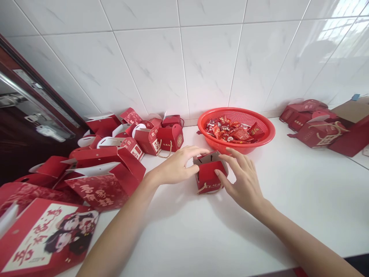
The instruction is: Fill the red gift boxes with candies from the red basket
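Observation:
A small red gift box (210, 175) with gold lettering and a twisted rope handle stands on the white counter, its top flaps raised. My left hand (183, 163) grips its left side, the thumb at the edge and the fingers over the back flap. On the other side, my right hand (242, 179) holds the box with the thumb against the front flap and the fingers curved over the right edge. The pale inside shows between the flaps, but what lies at the bottom is hidden.
Behind the box sits a red plastic basket (271, 132) with wrapped sweets (230, 130). Many open red boxes (100, 184) crowd the left. Finished-looking red boxes (319, 130) and a larger carton (351, 115) stand right. A tiled wall (210, 65) backs the counter (184, 238).

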A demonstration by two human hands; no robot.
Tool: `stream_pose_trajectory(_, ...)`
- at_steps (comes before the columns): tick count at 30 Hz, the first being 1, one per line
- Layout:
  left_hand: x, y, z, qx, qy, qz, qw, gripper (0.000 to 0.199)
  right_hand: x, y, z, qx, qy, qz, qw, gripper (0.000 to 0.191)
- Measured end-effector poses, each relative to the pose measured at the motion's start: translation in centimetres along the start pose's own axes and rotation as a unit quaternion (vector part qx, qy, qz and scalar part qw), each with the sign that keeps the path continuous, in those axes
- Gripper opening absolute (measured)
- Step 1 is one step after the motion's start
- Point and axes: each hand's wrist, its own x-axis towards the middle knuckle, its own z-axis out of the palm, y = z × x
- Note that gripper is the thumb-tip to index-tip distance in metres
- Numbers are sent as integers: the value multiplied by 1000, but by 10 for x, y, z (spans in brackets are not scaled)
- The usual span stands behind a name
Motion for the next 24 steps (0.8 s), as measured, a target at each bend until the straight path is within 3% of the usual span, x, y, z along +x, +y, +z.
stream_pose_trajectory(5,1,0,5,15,-35,4,999,51,0,4,1,-8,-57,26,998,46)
stream_pose_trajectory(12,5,5,12,44,-44,31,998,36,-1,4,4,67,-70,12,995,51)
stream_pose_trajectory(16,7,0,15,0,-36,21,999,54,-1,6,7,114,-55,23,992,56)
stream_pose_trajectory(21,13,-9,24,-35,-20,-16,999,82,-1,5,9,124,-65,5,990,25)
stream_pose_trajectory(24,18,-14,30,-28,-19,-23,999,88,-2,5,9,127,-73,-2,989,22)
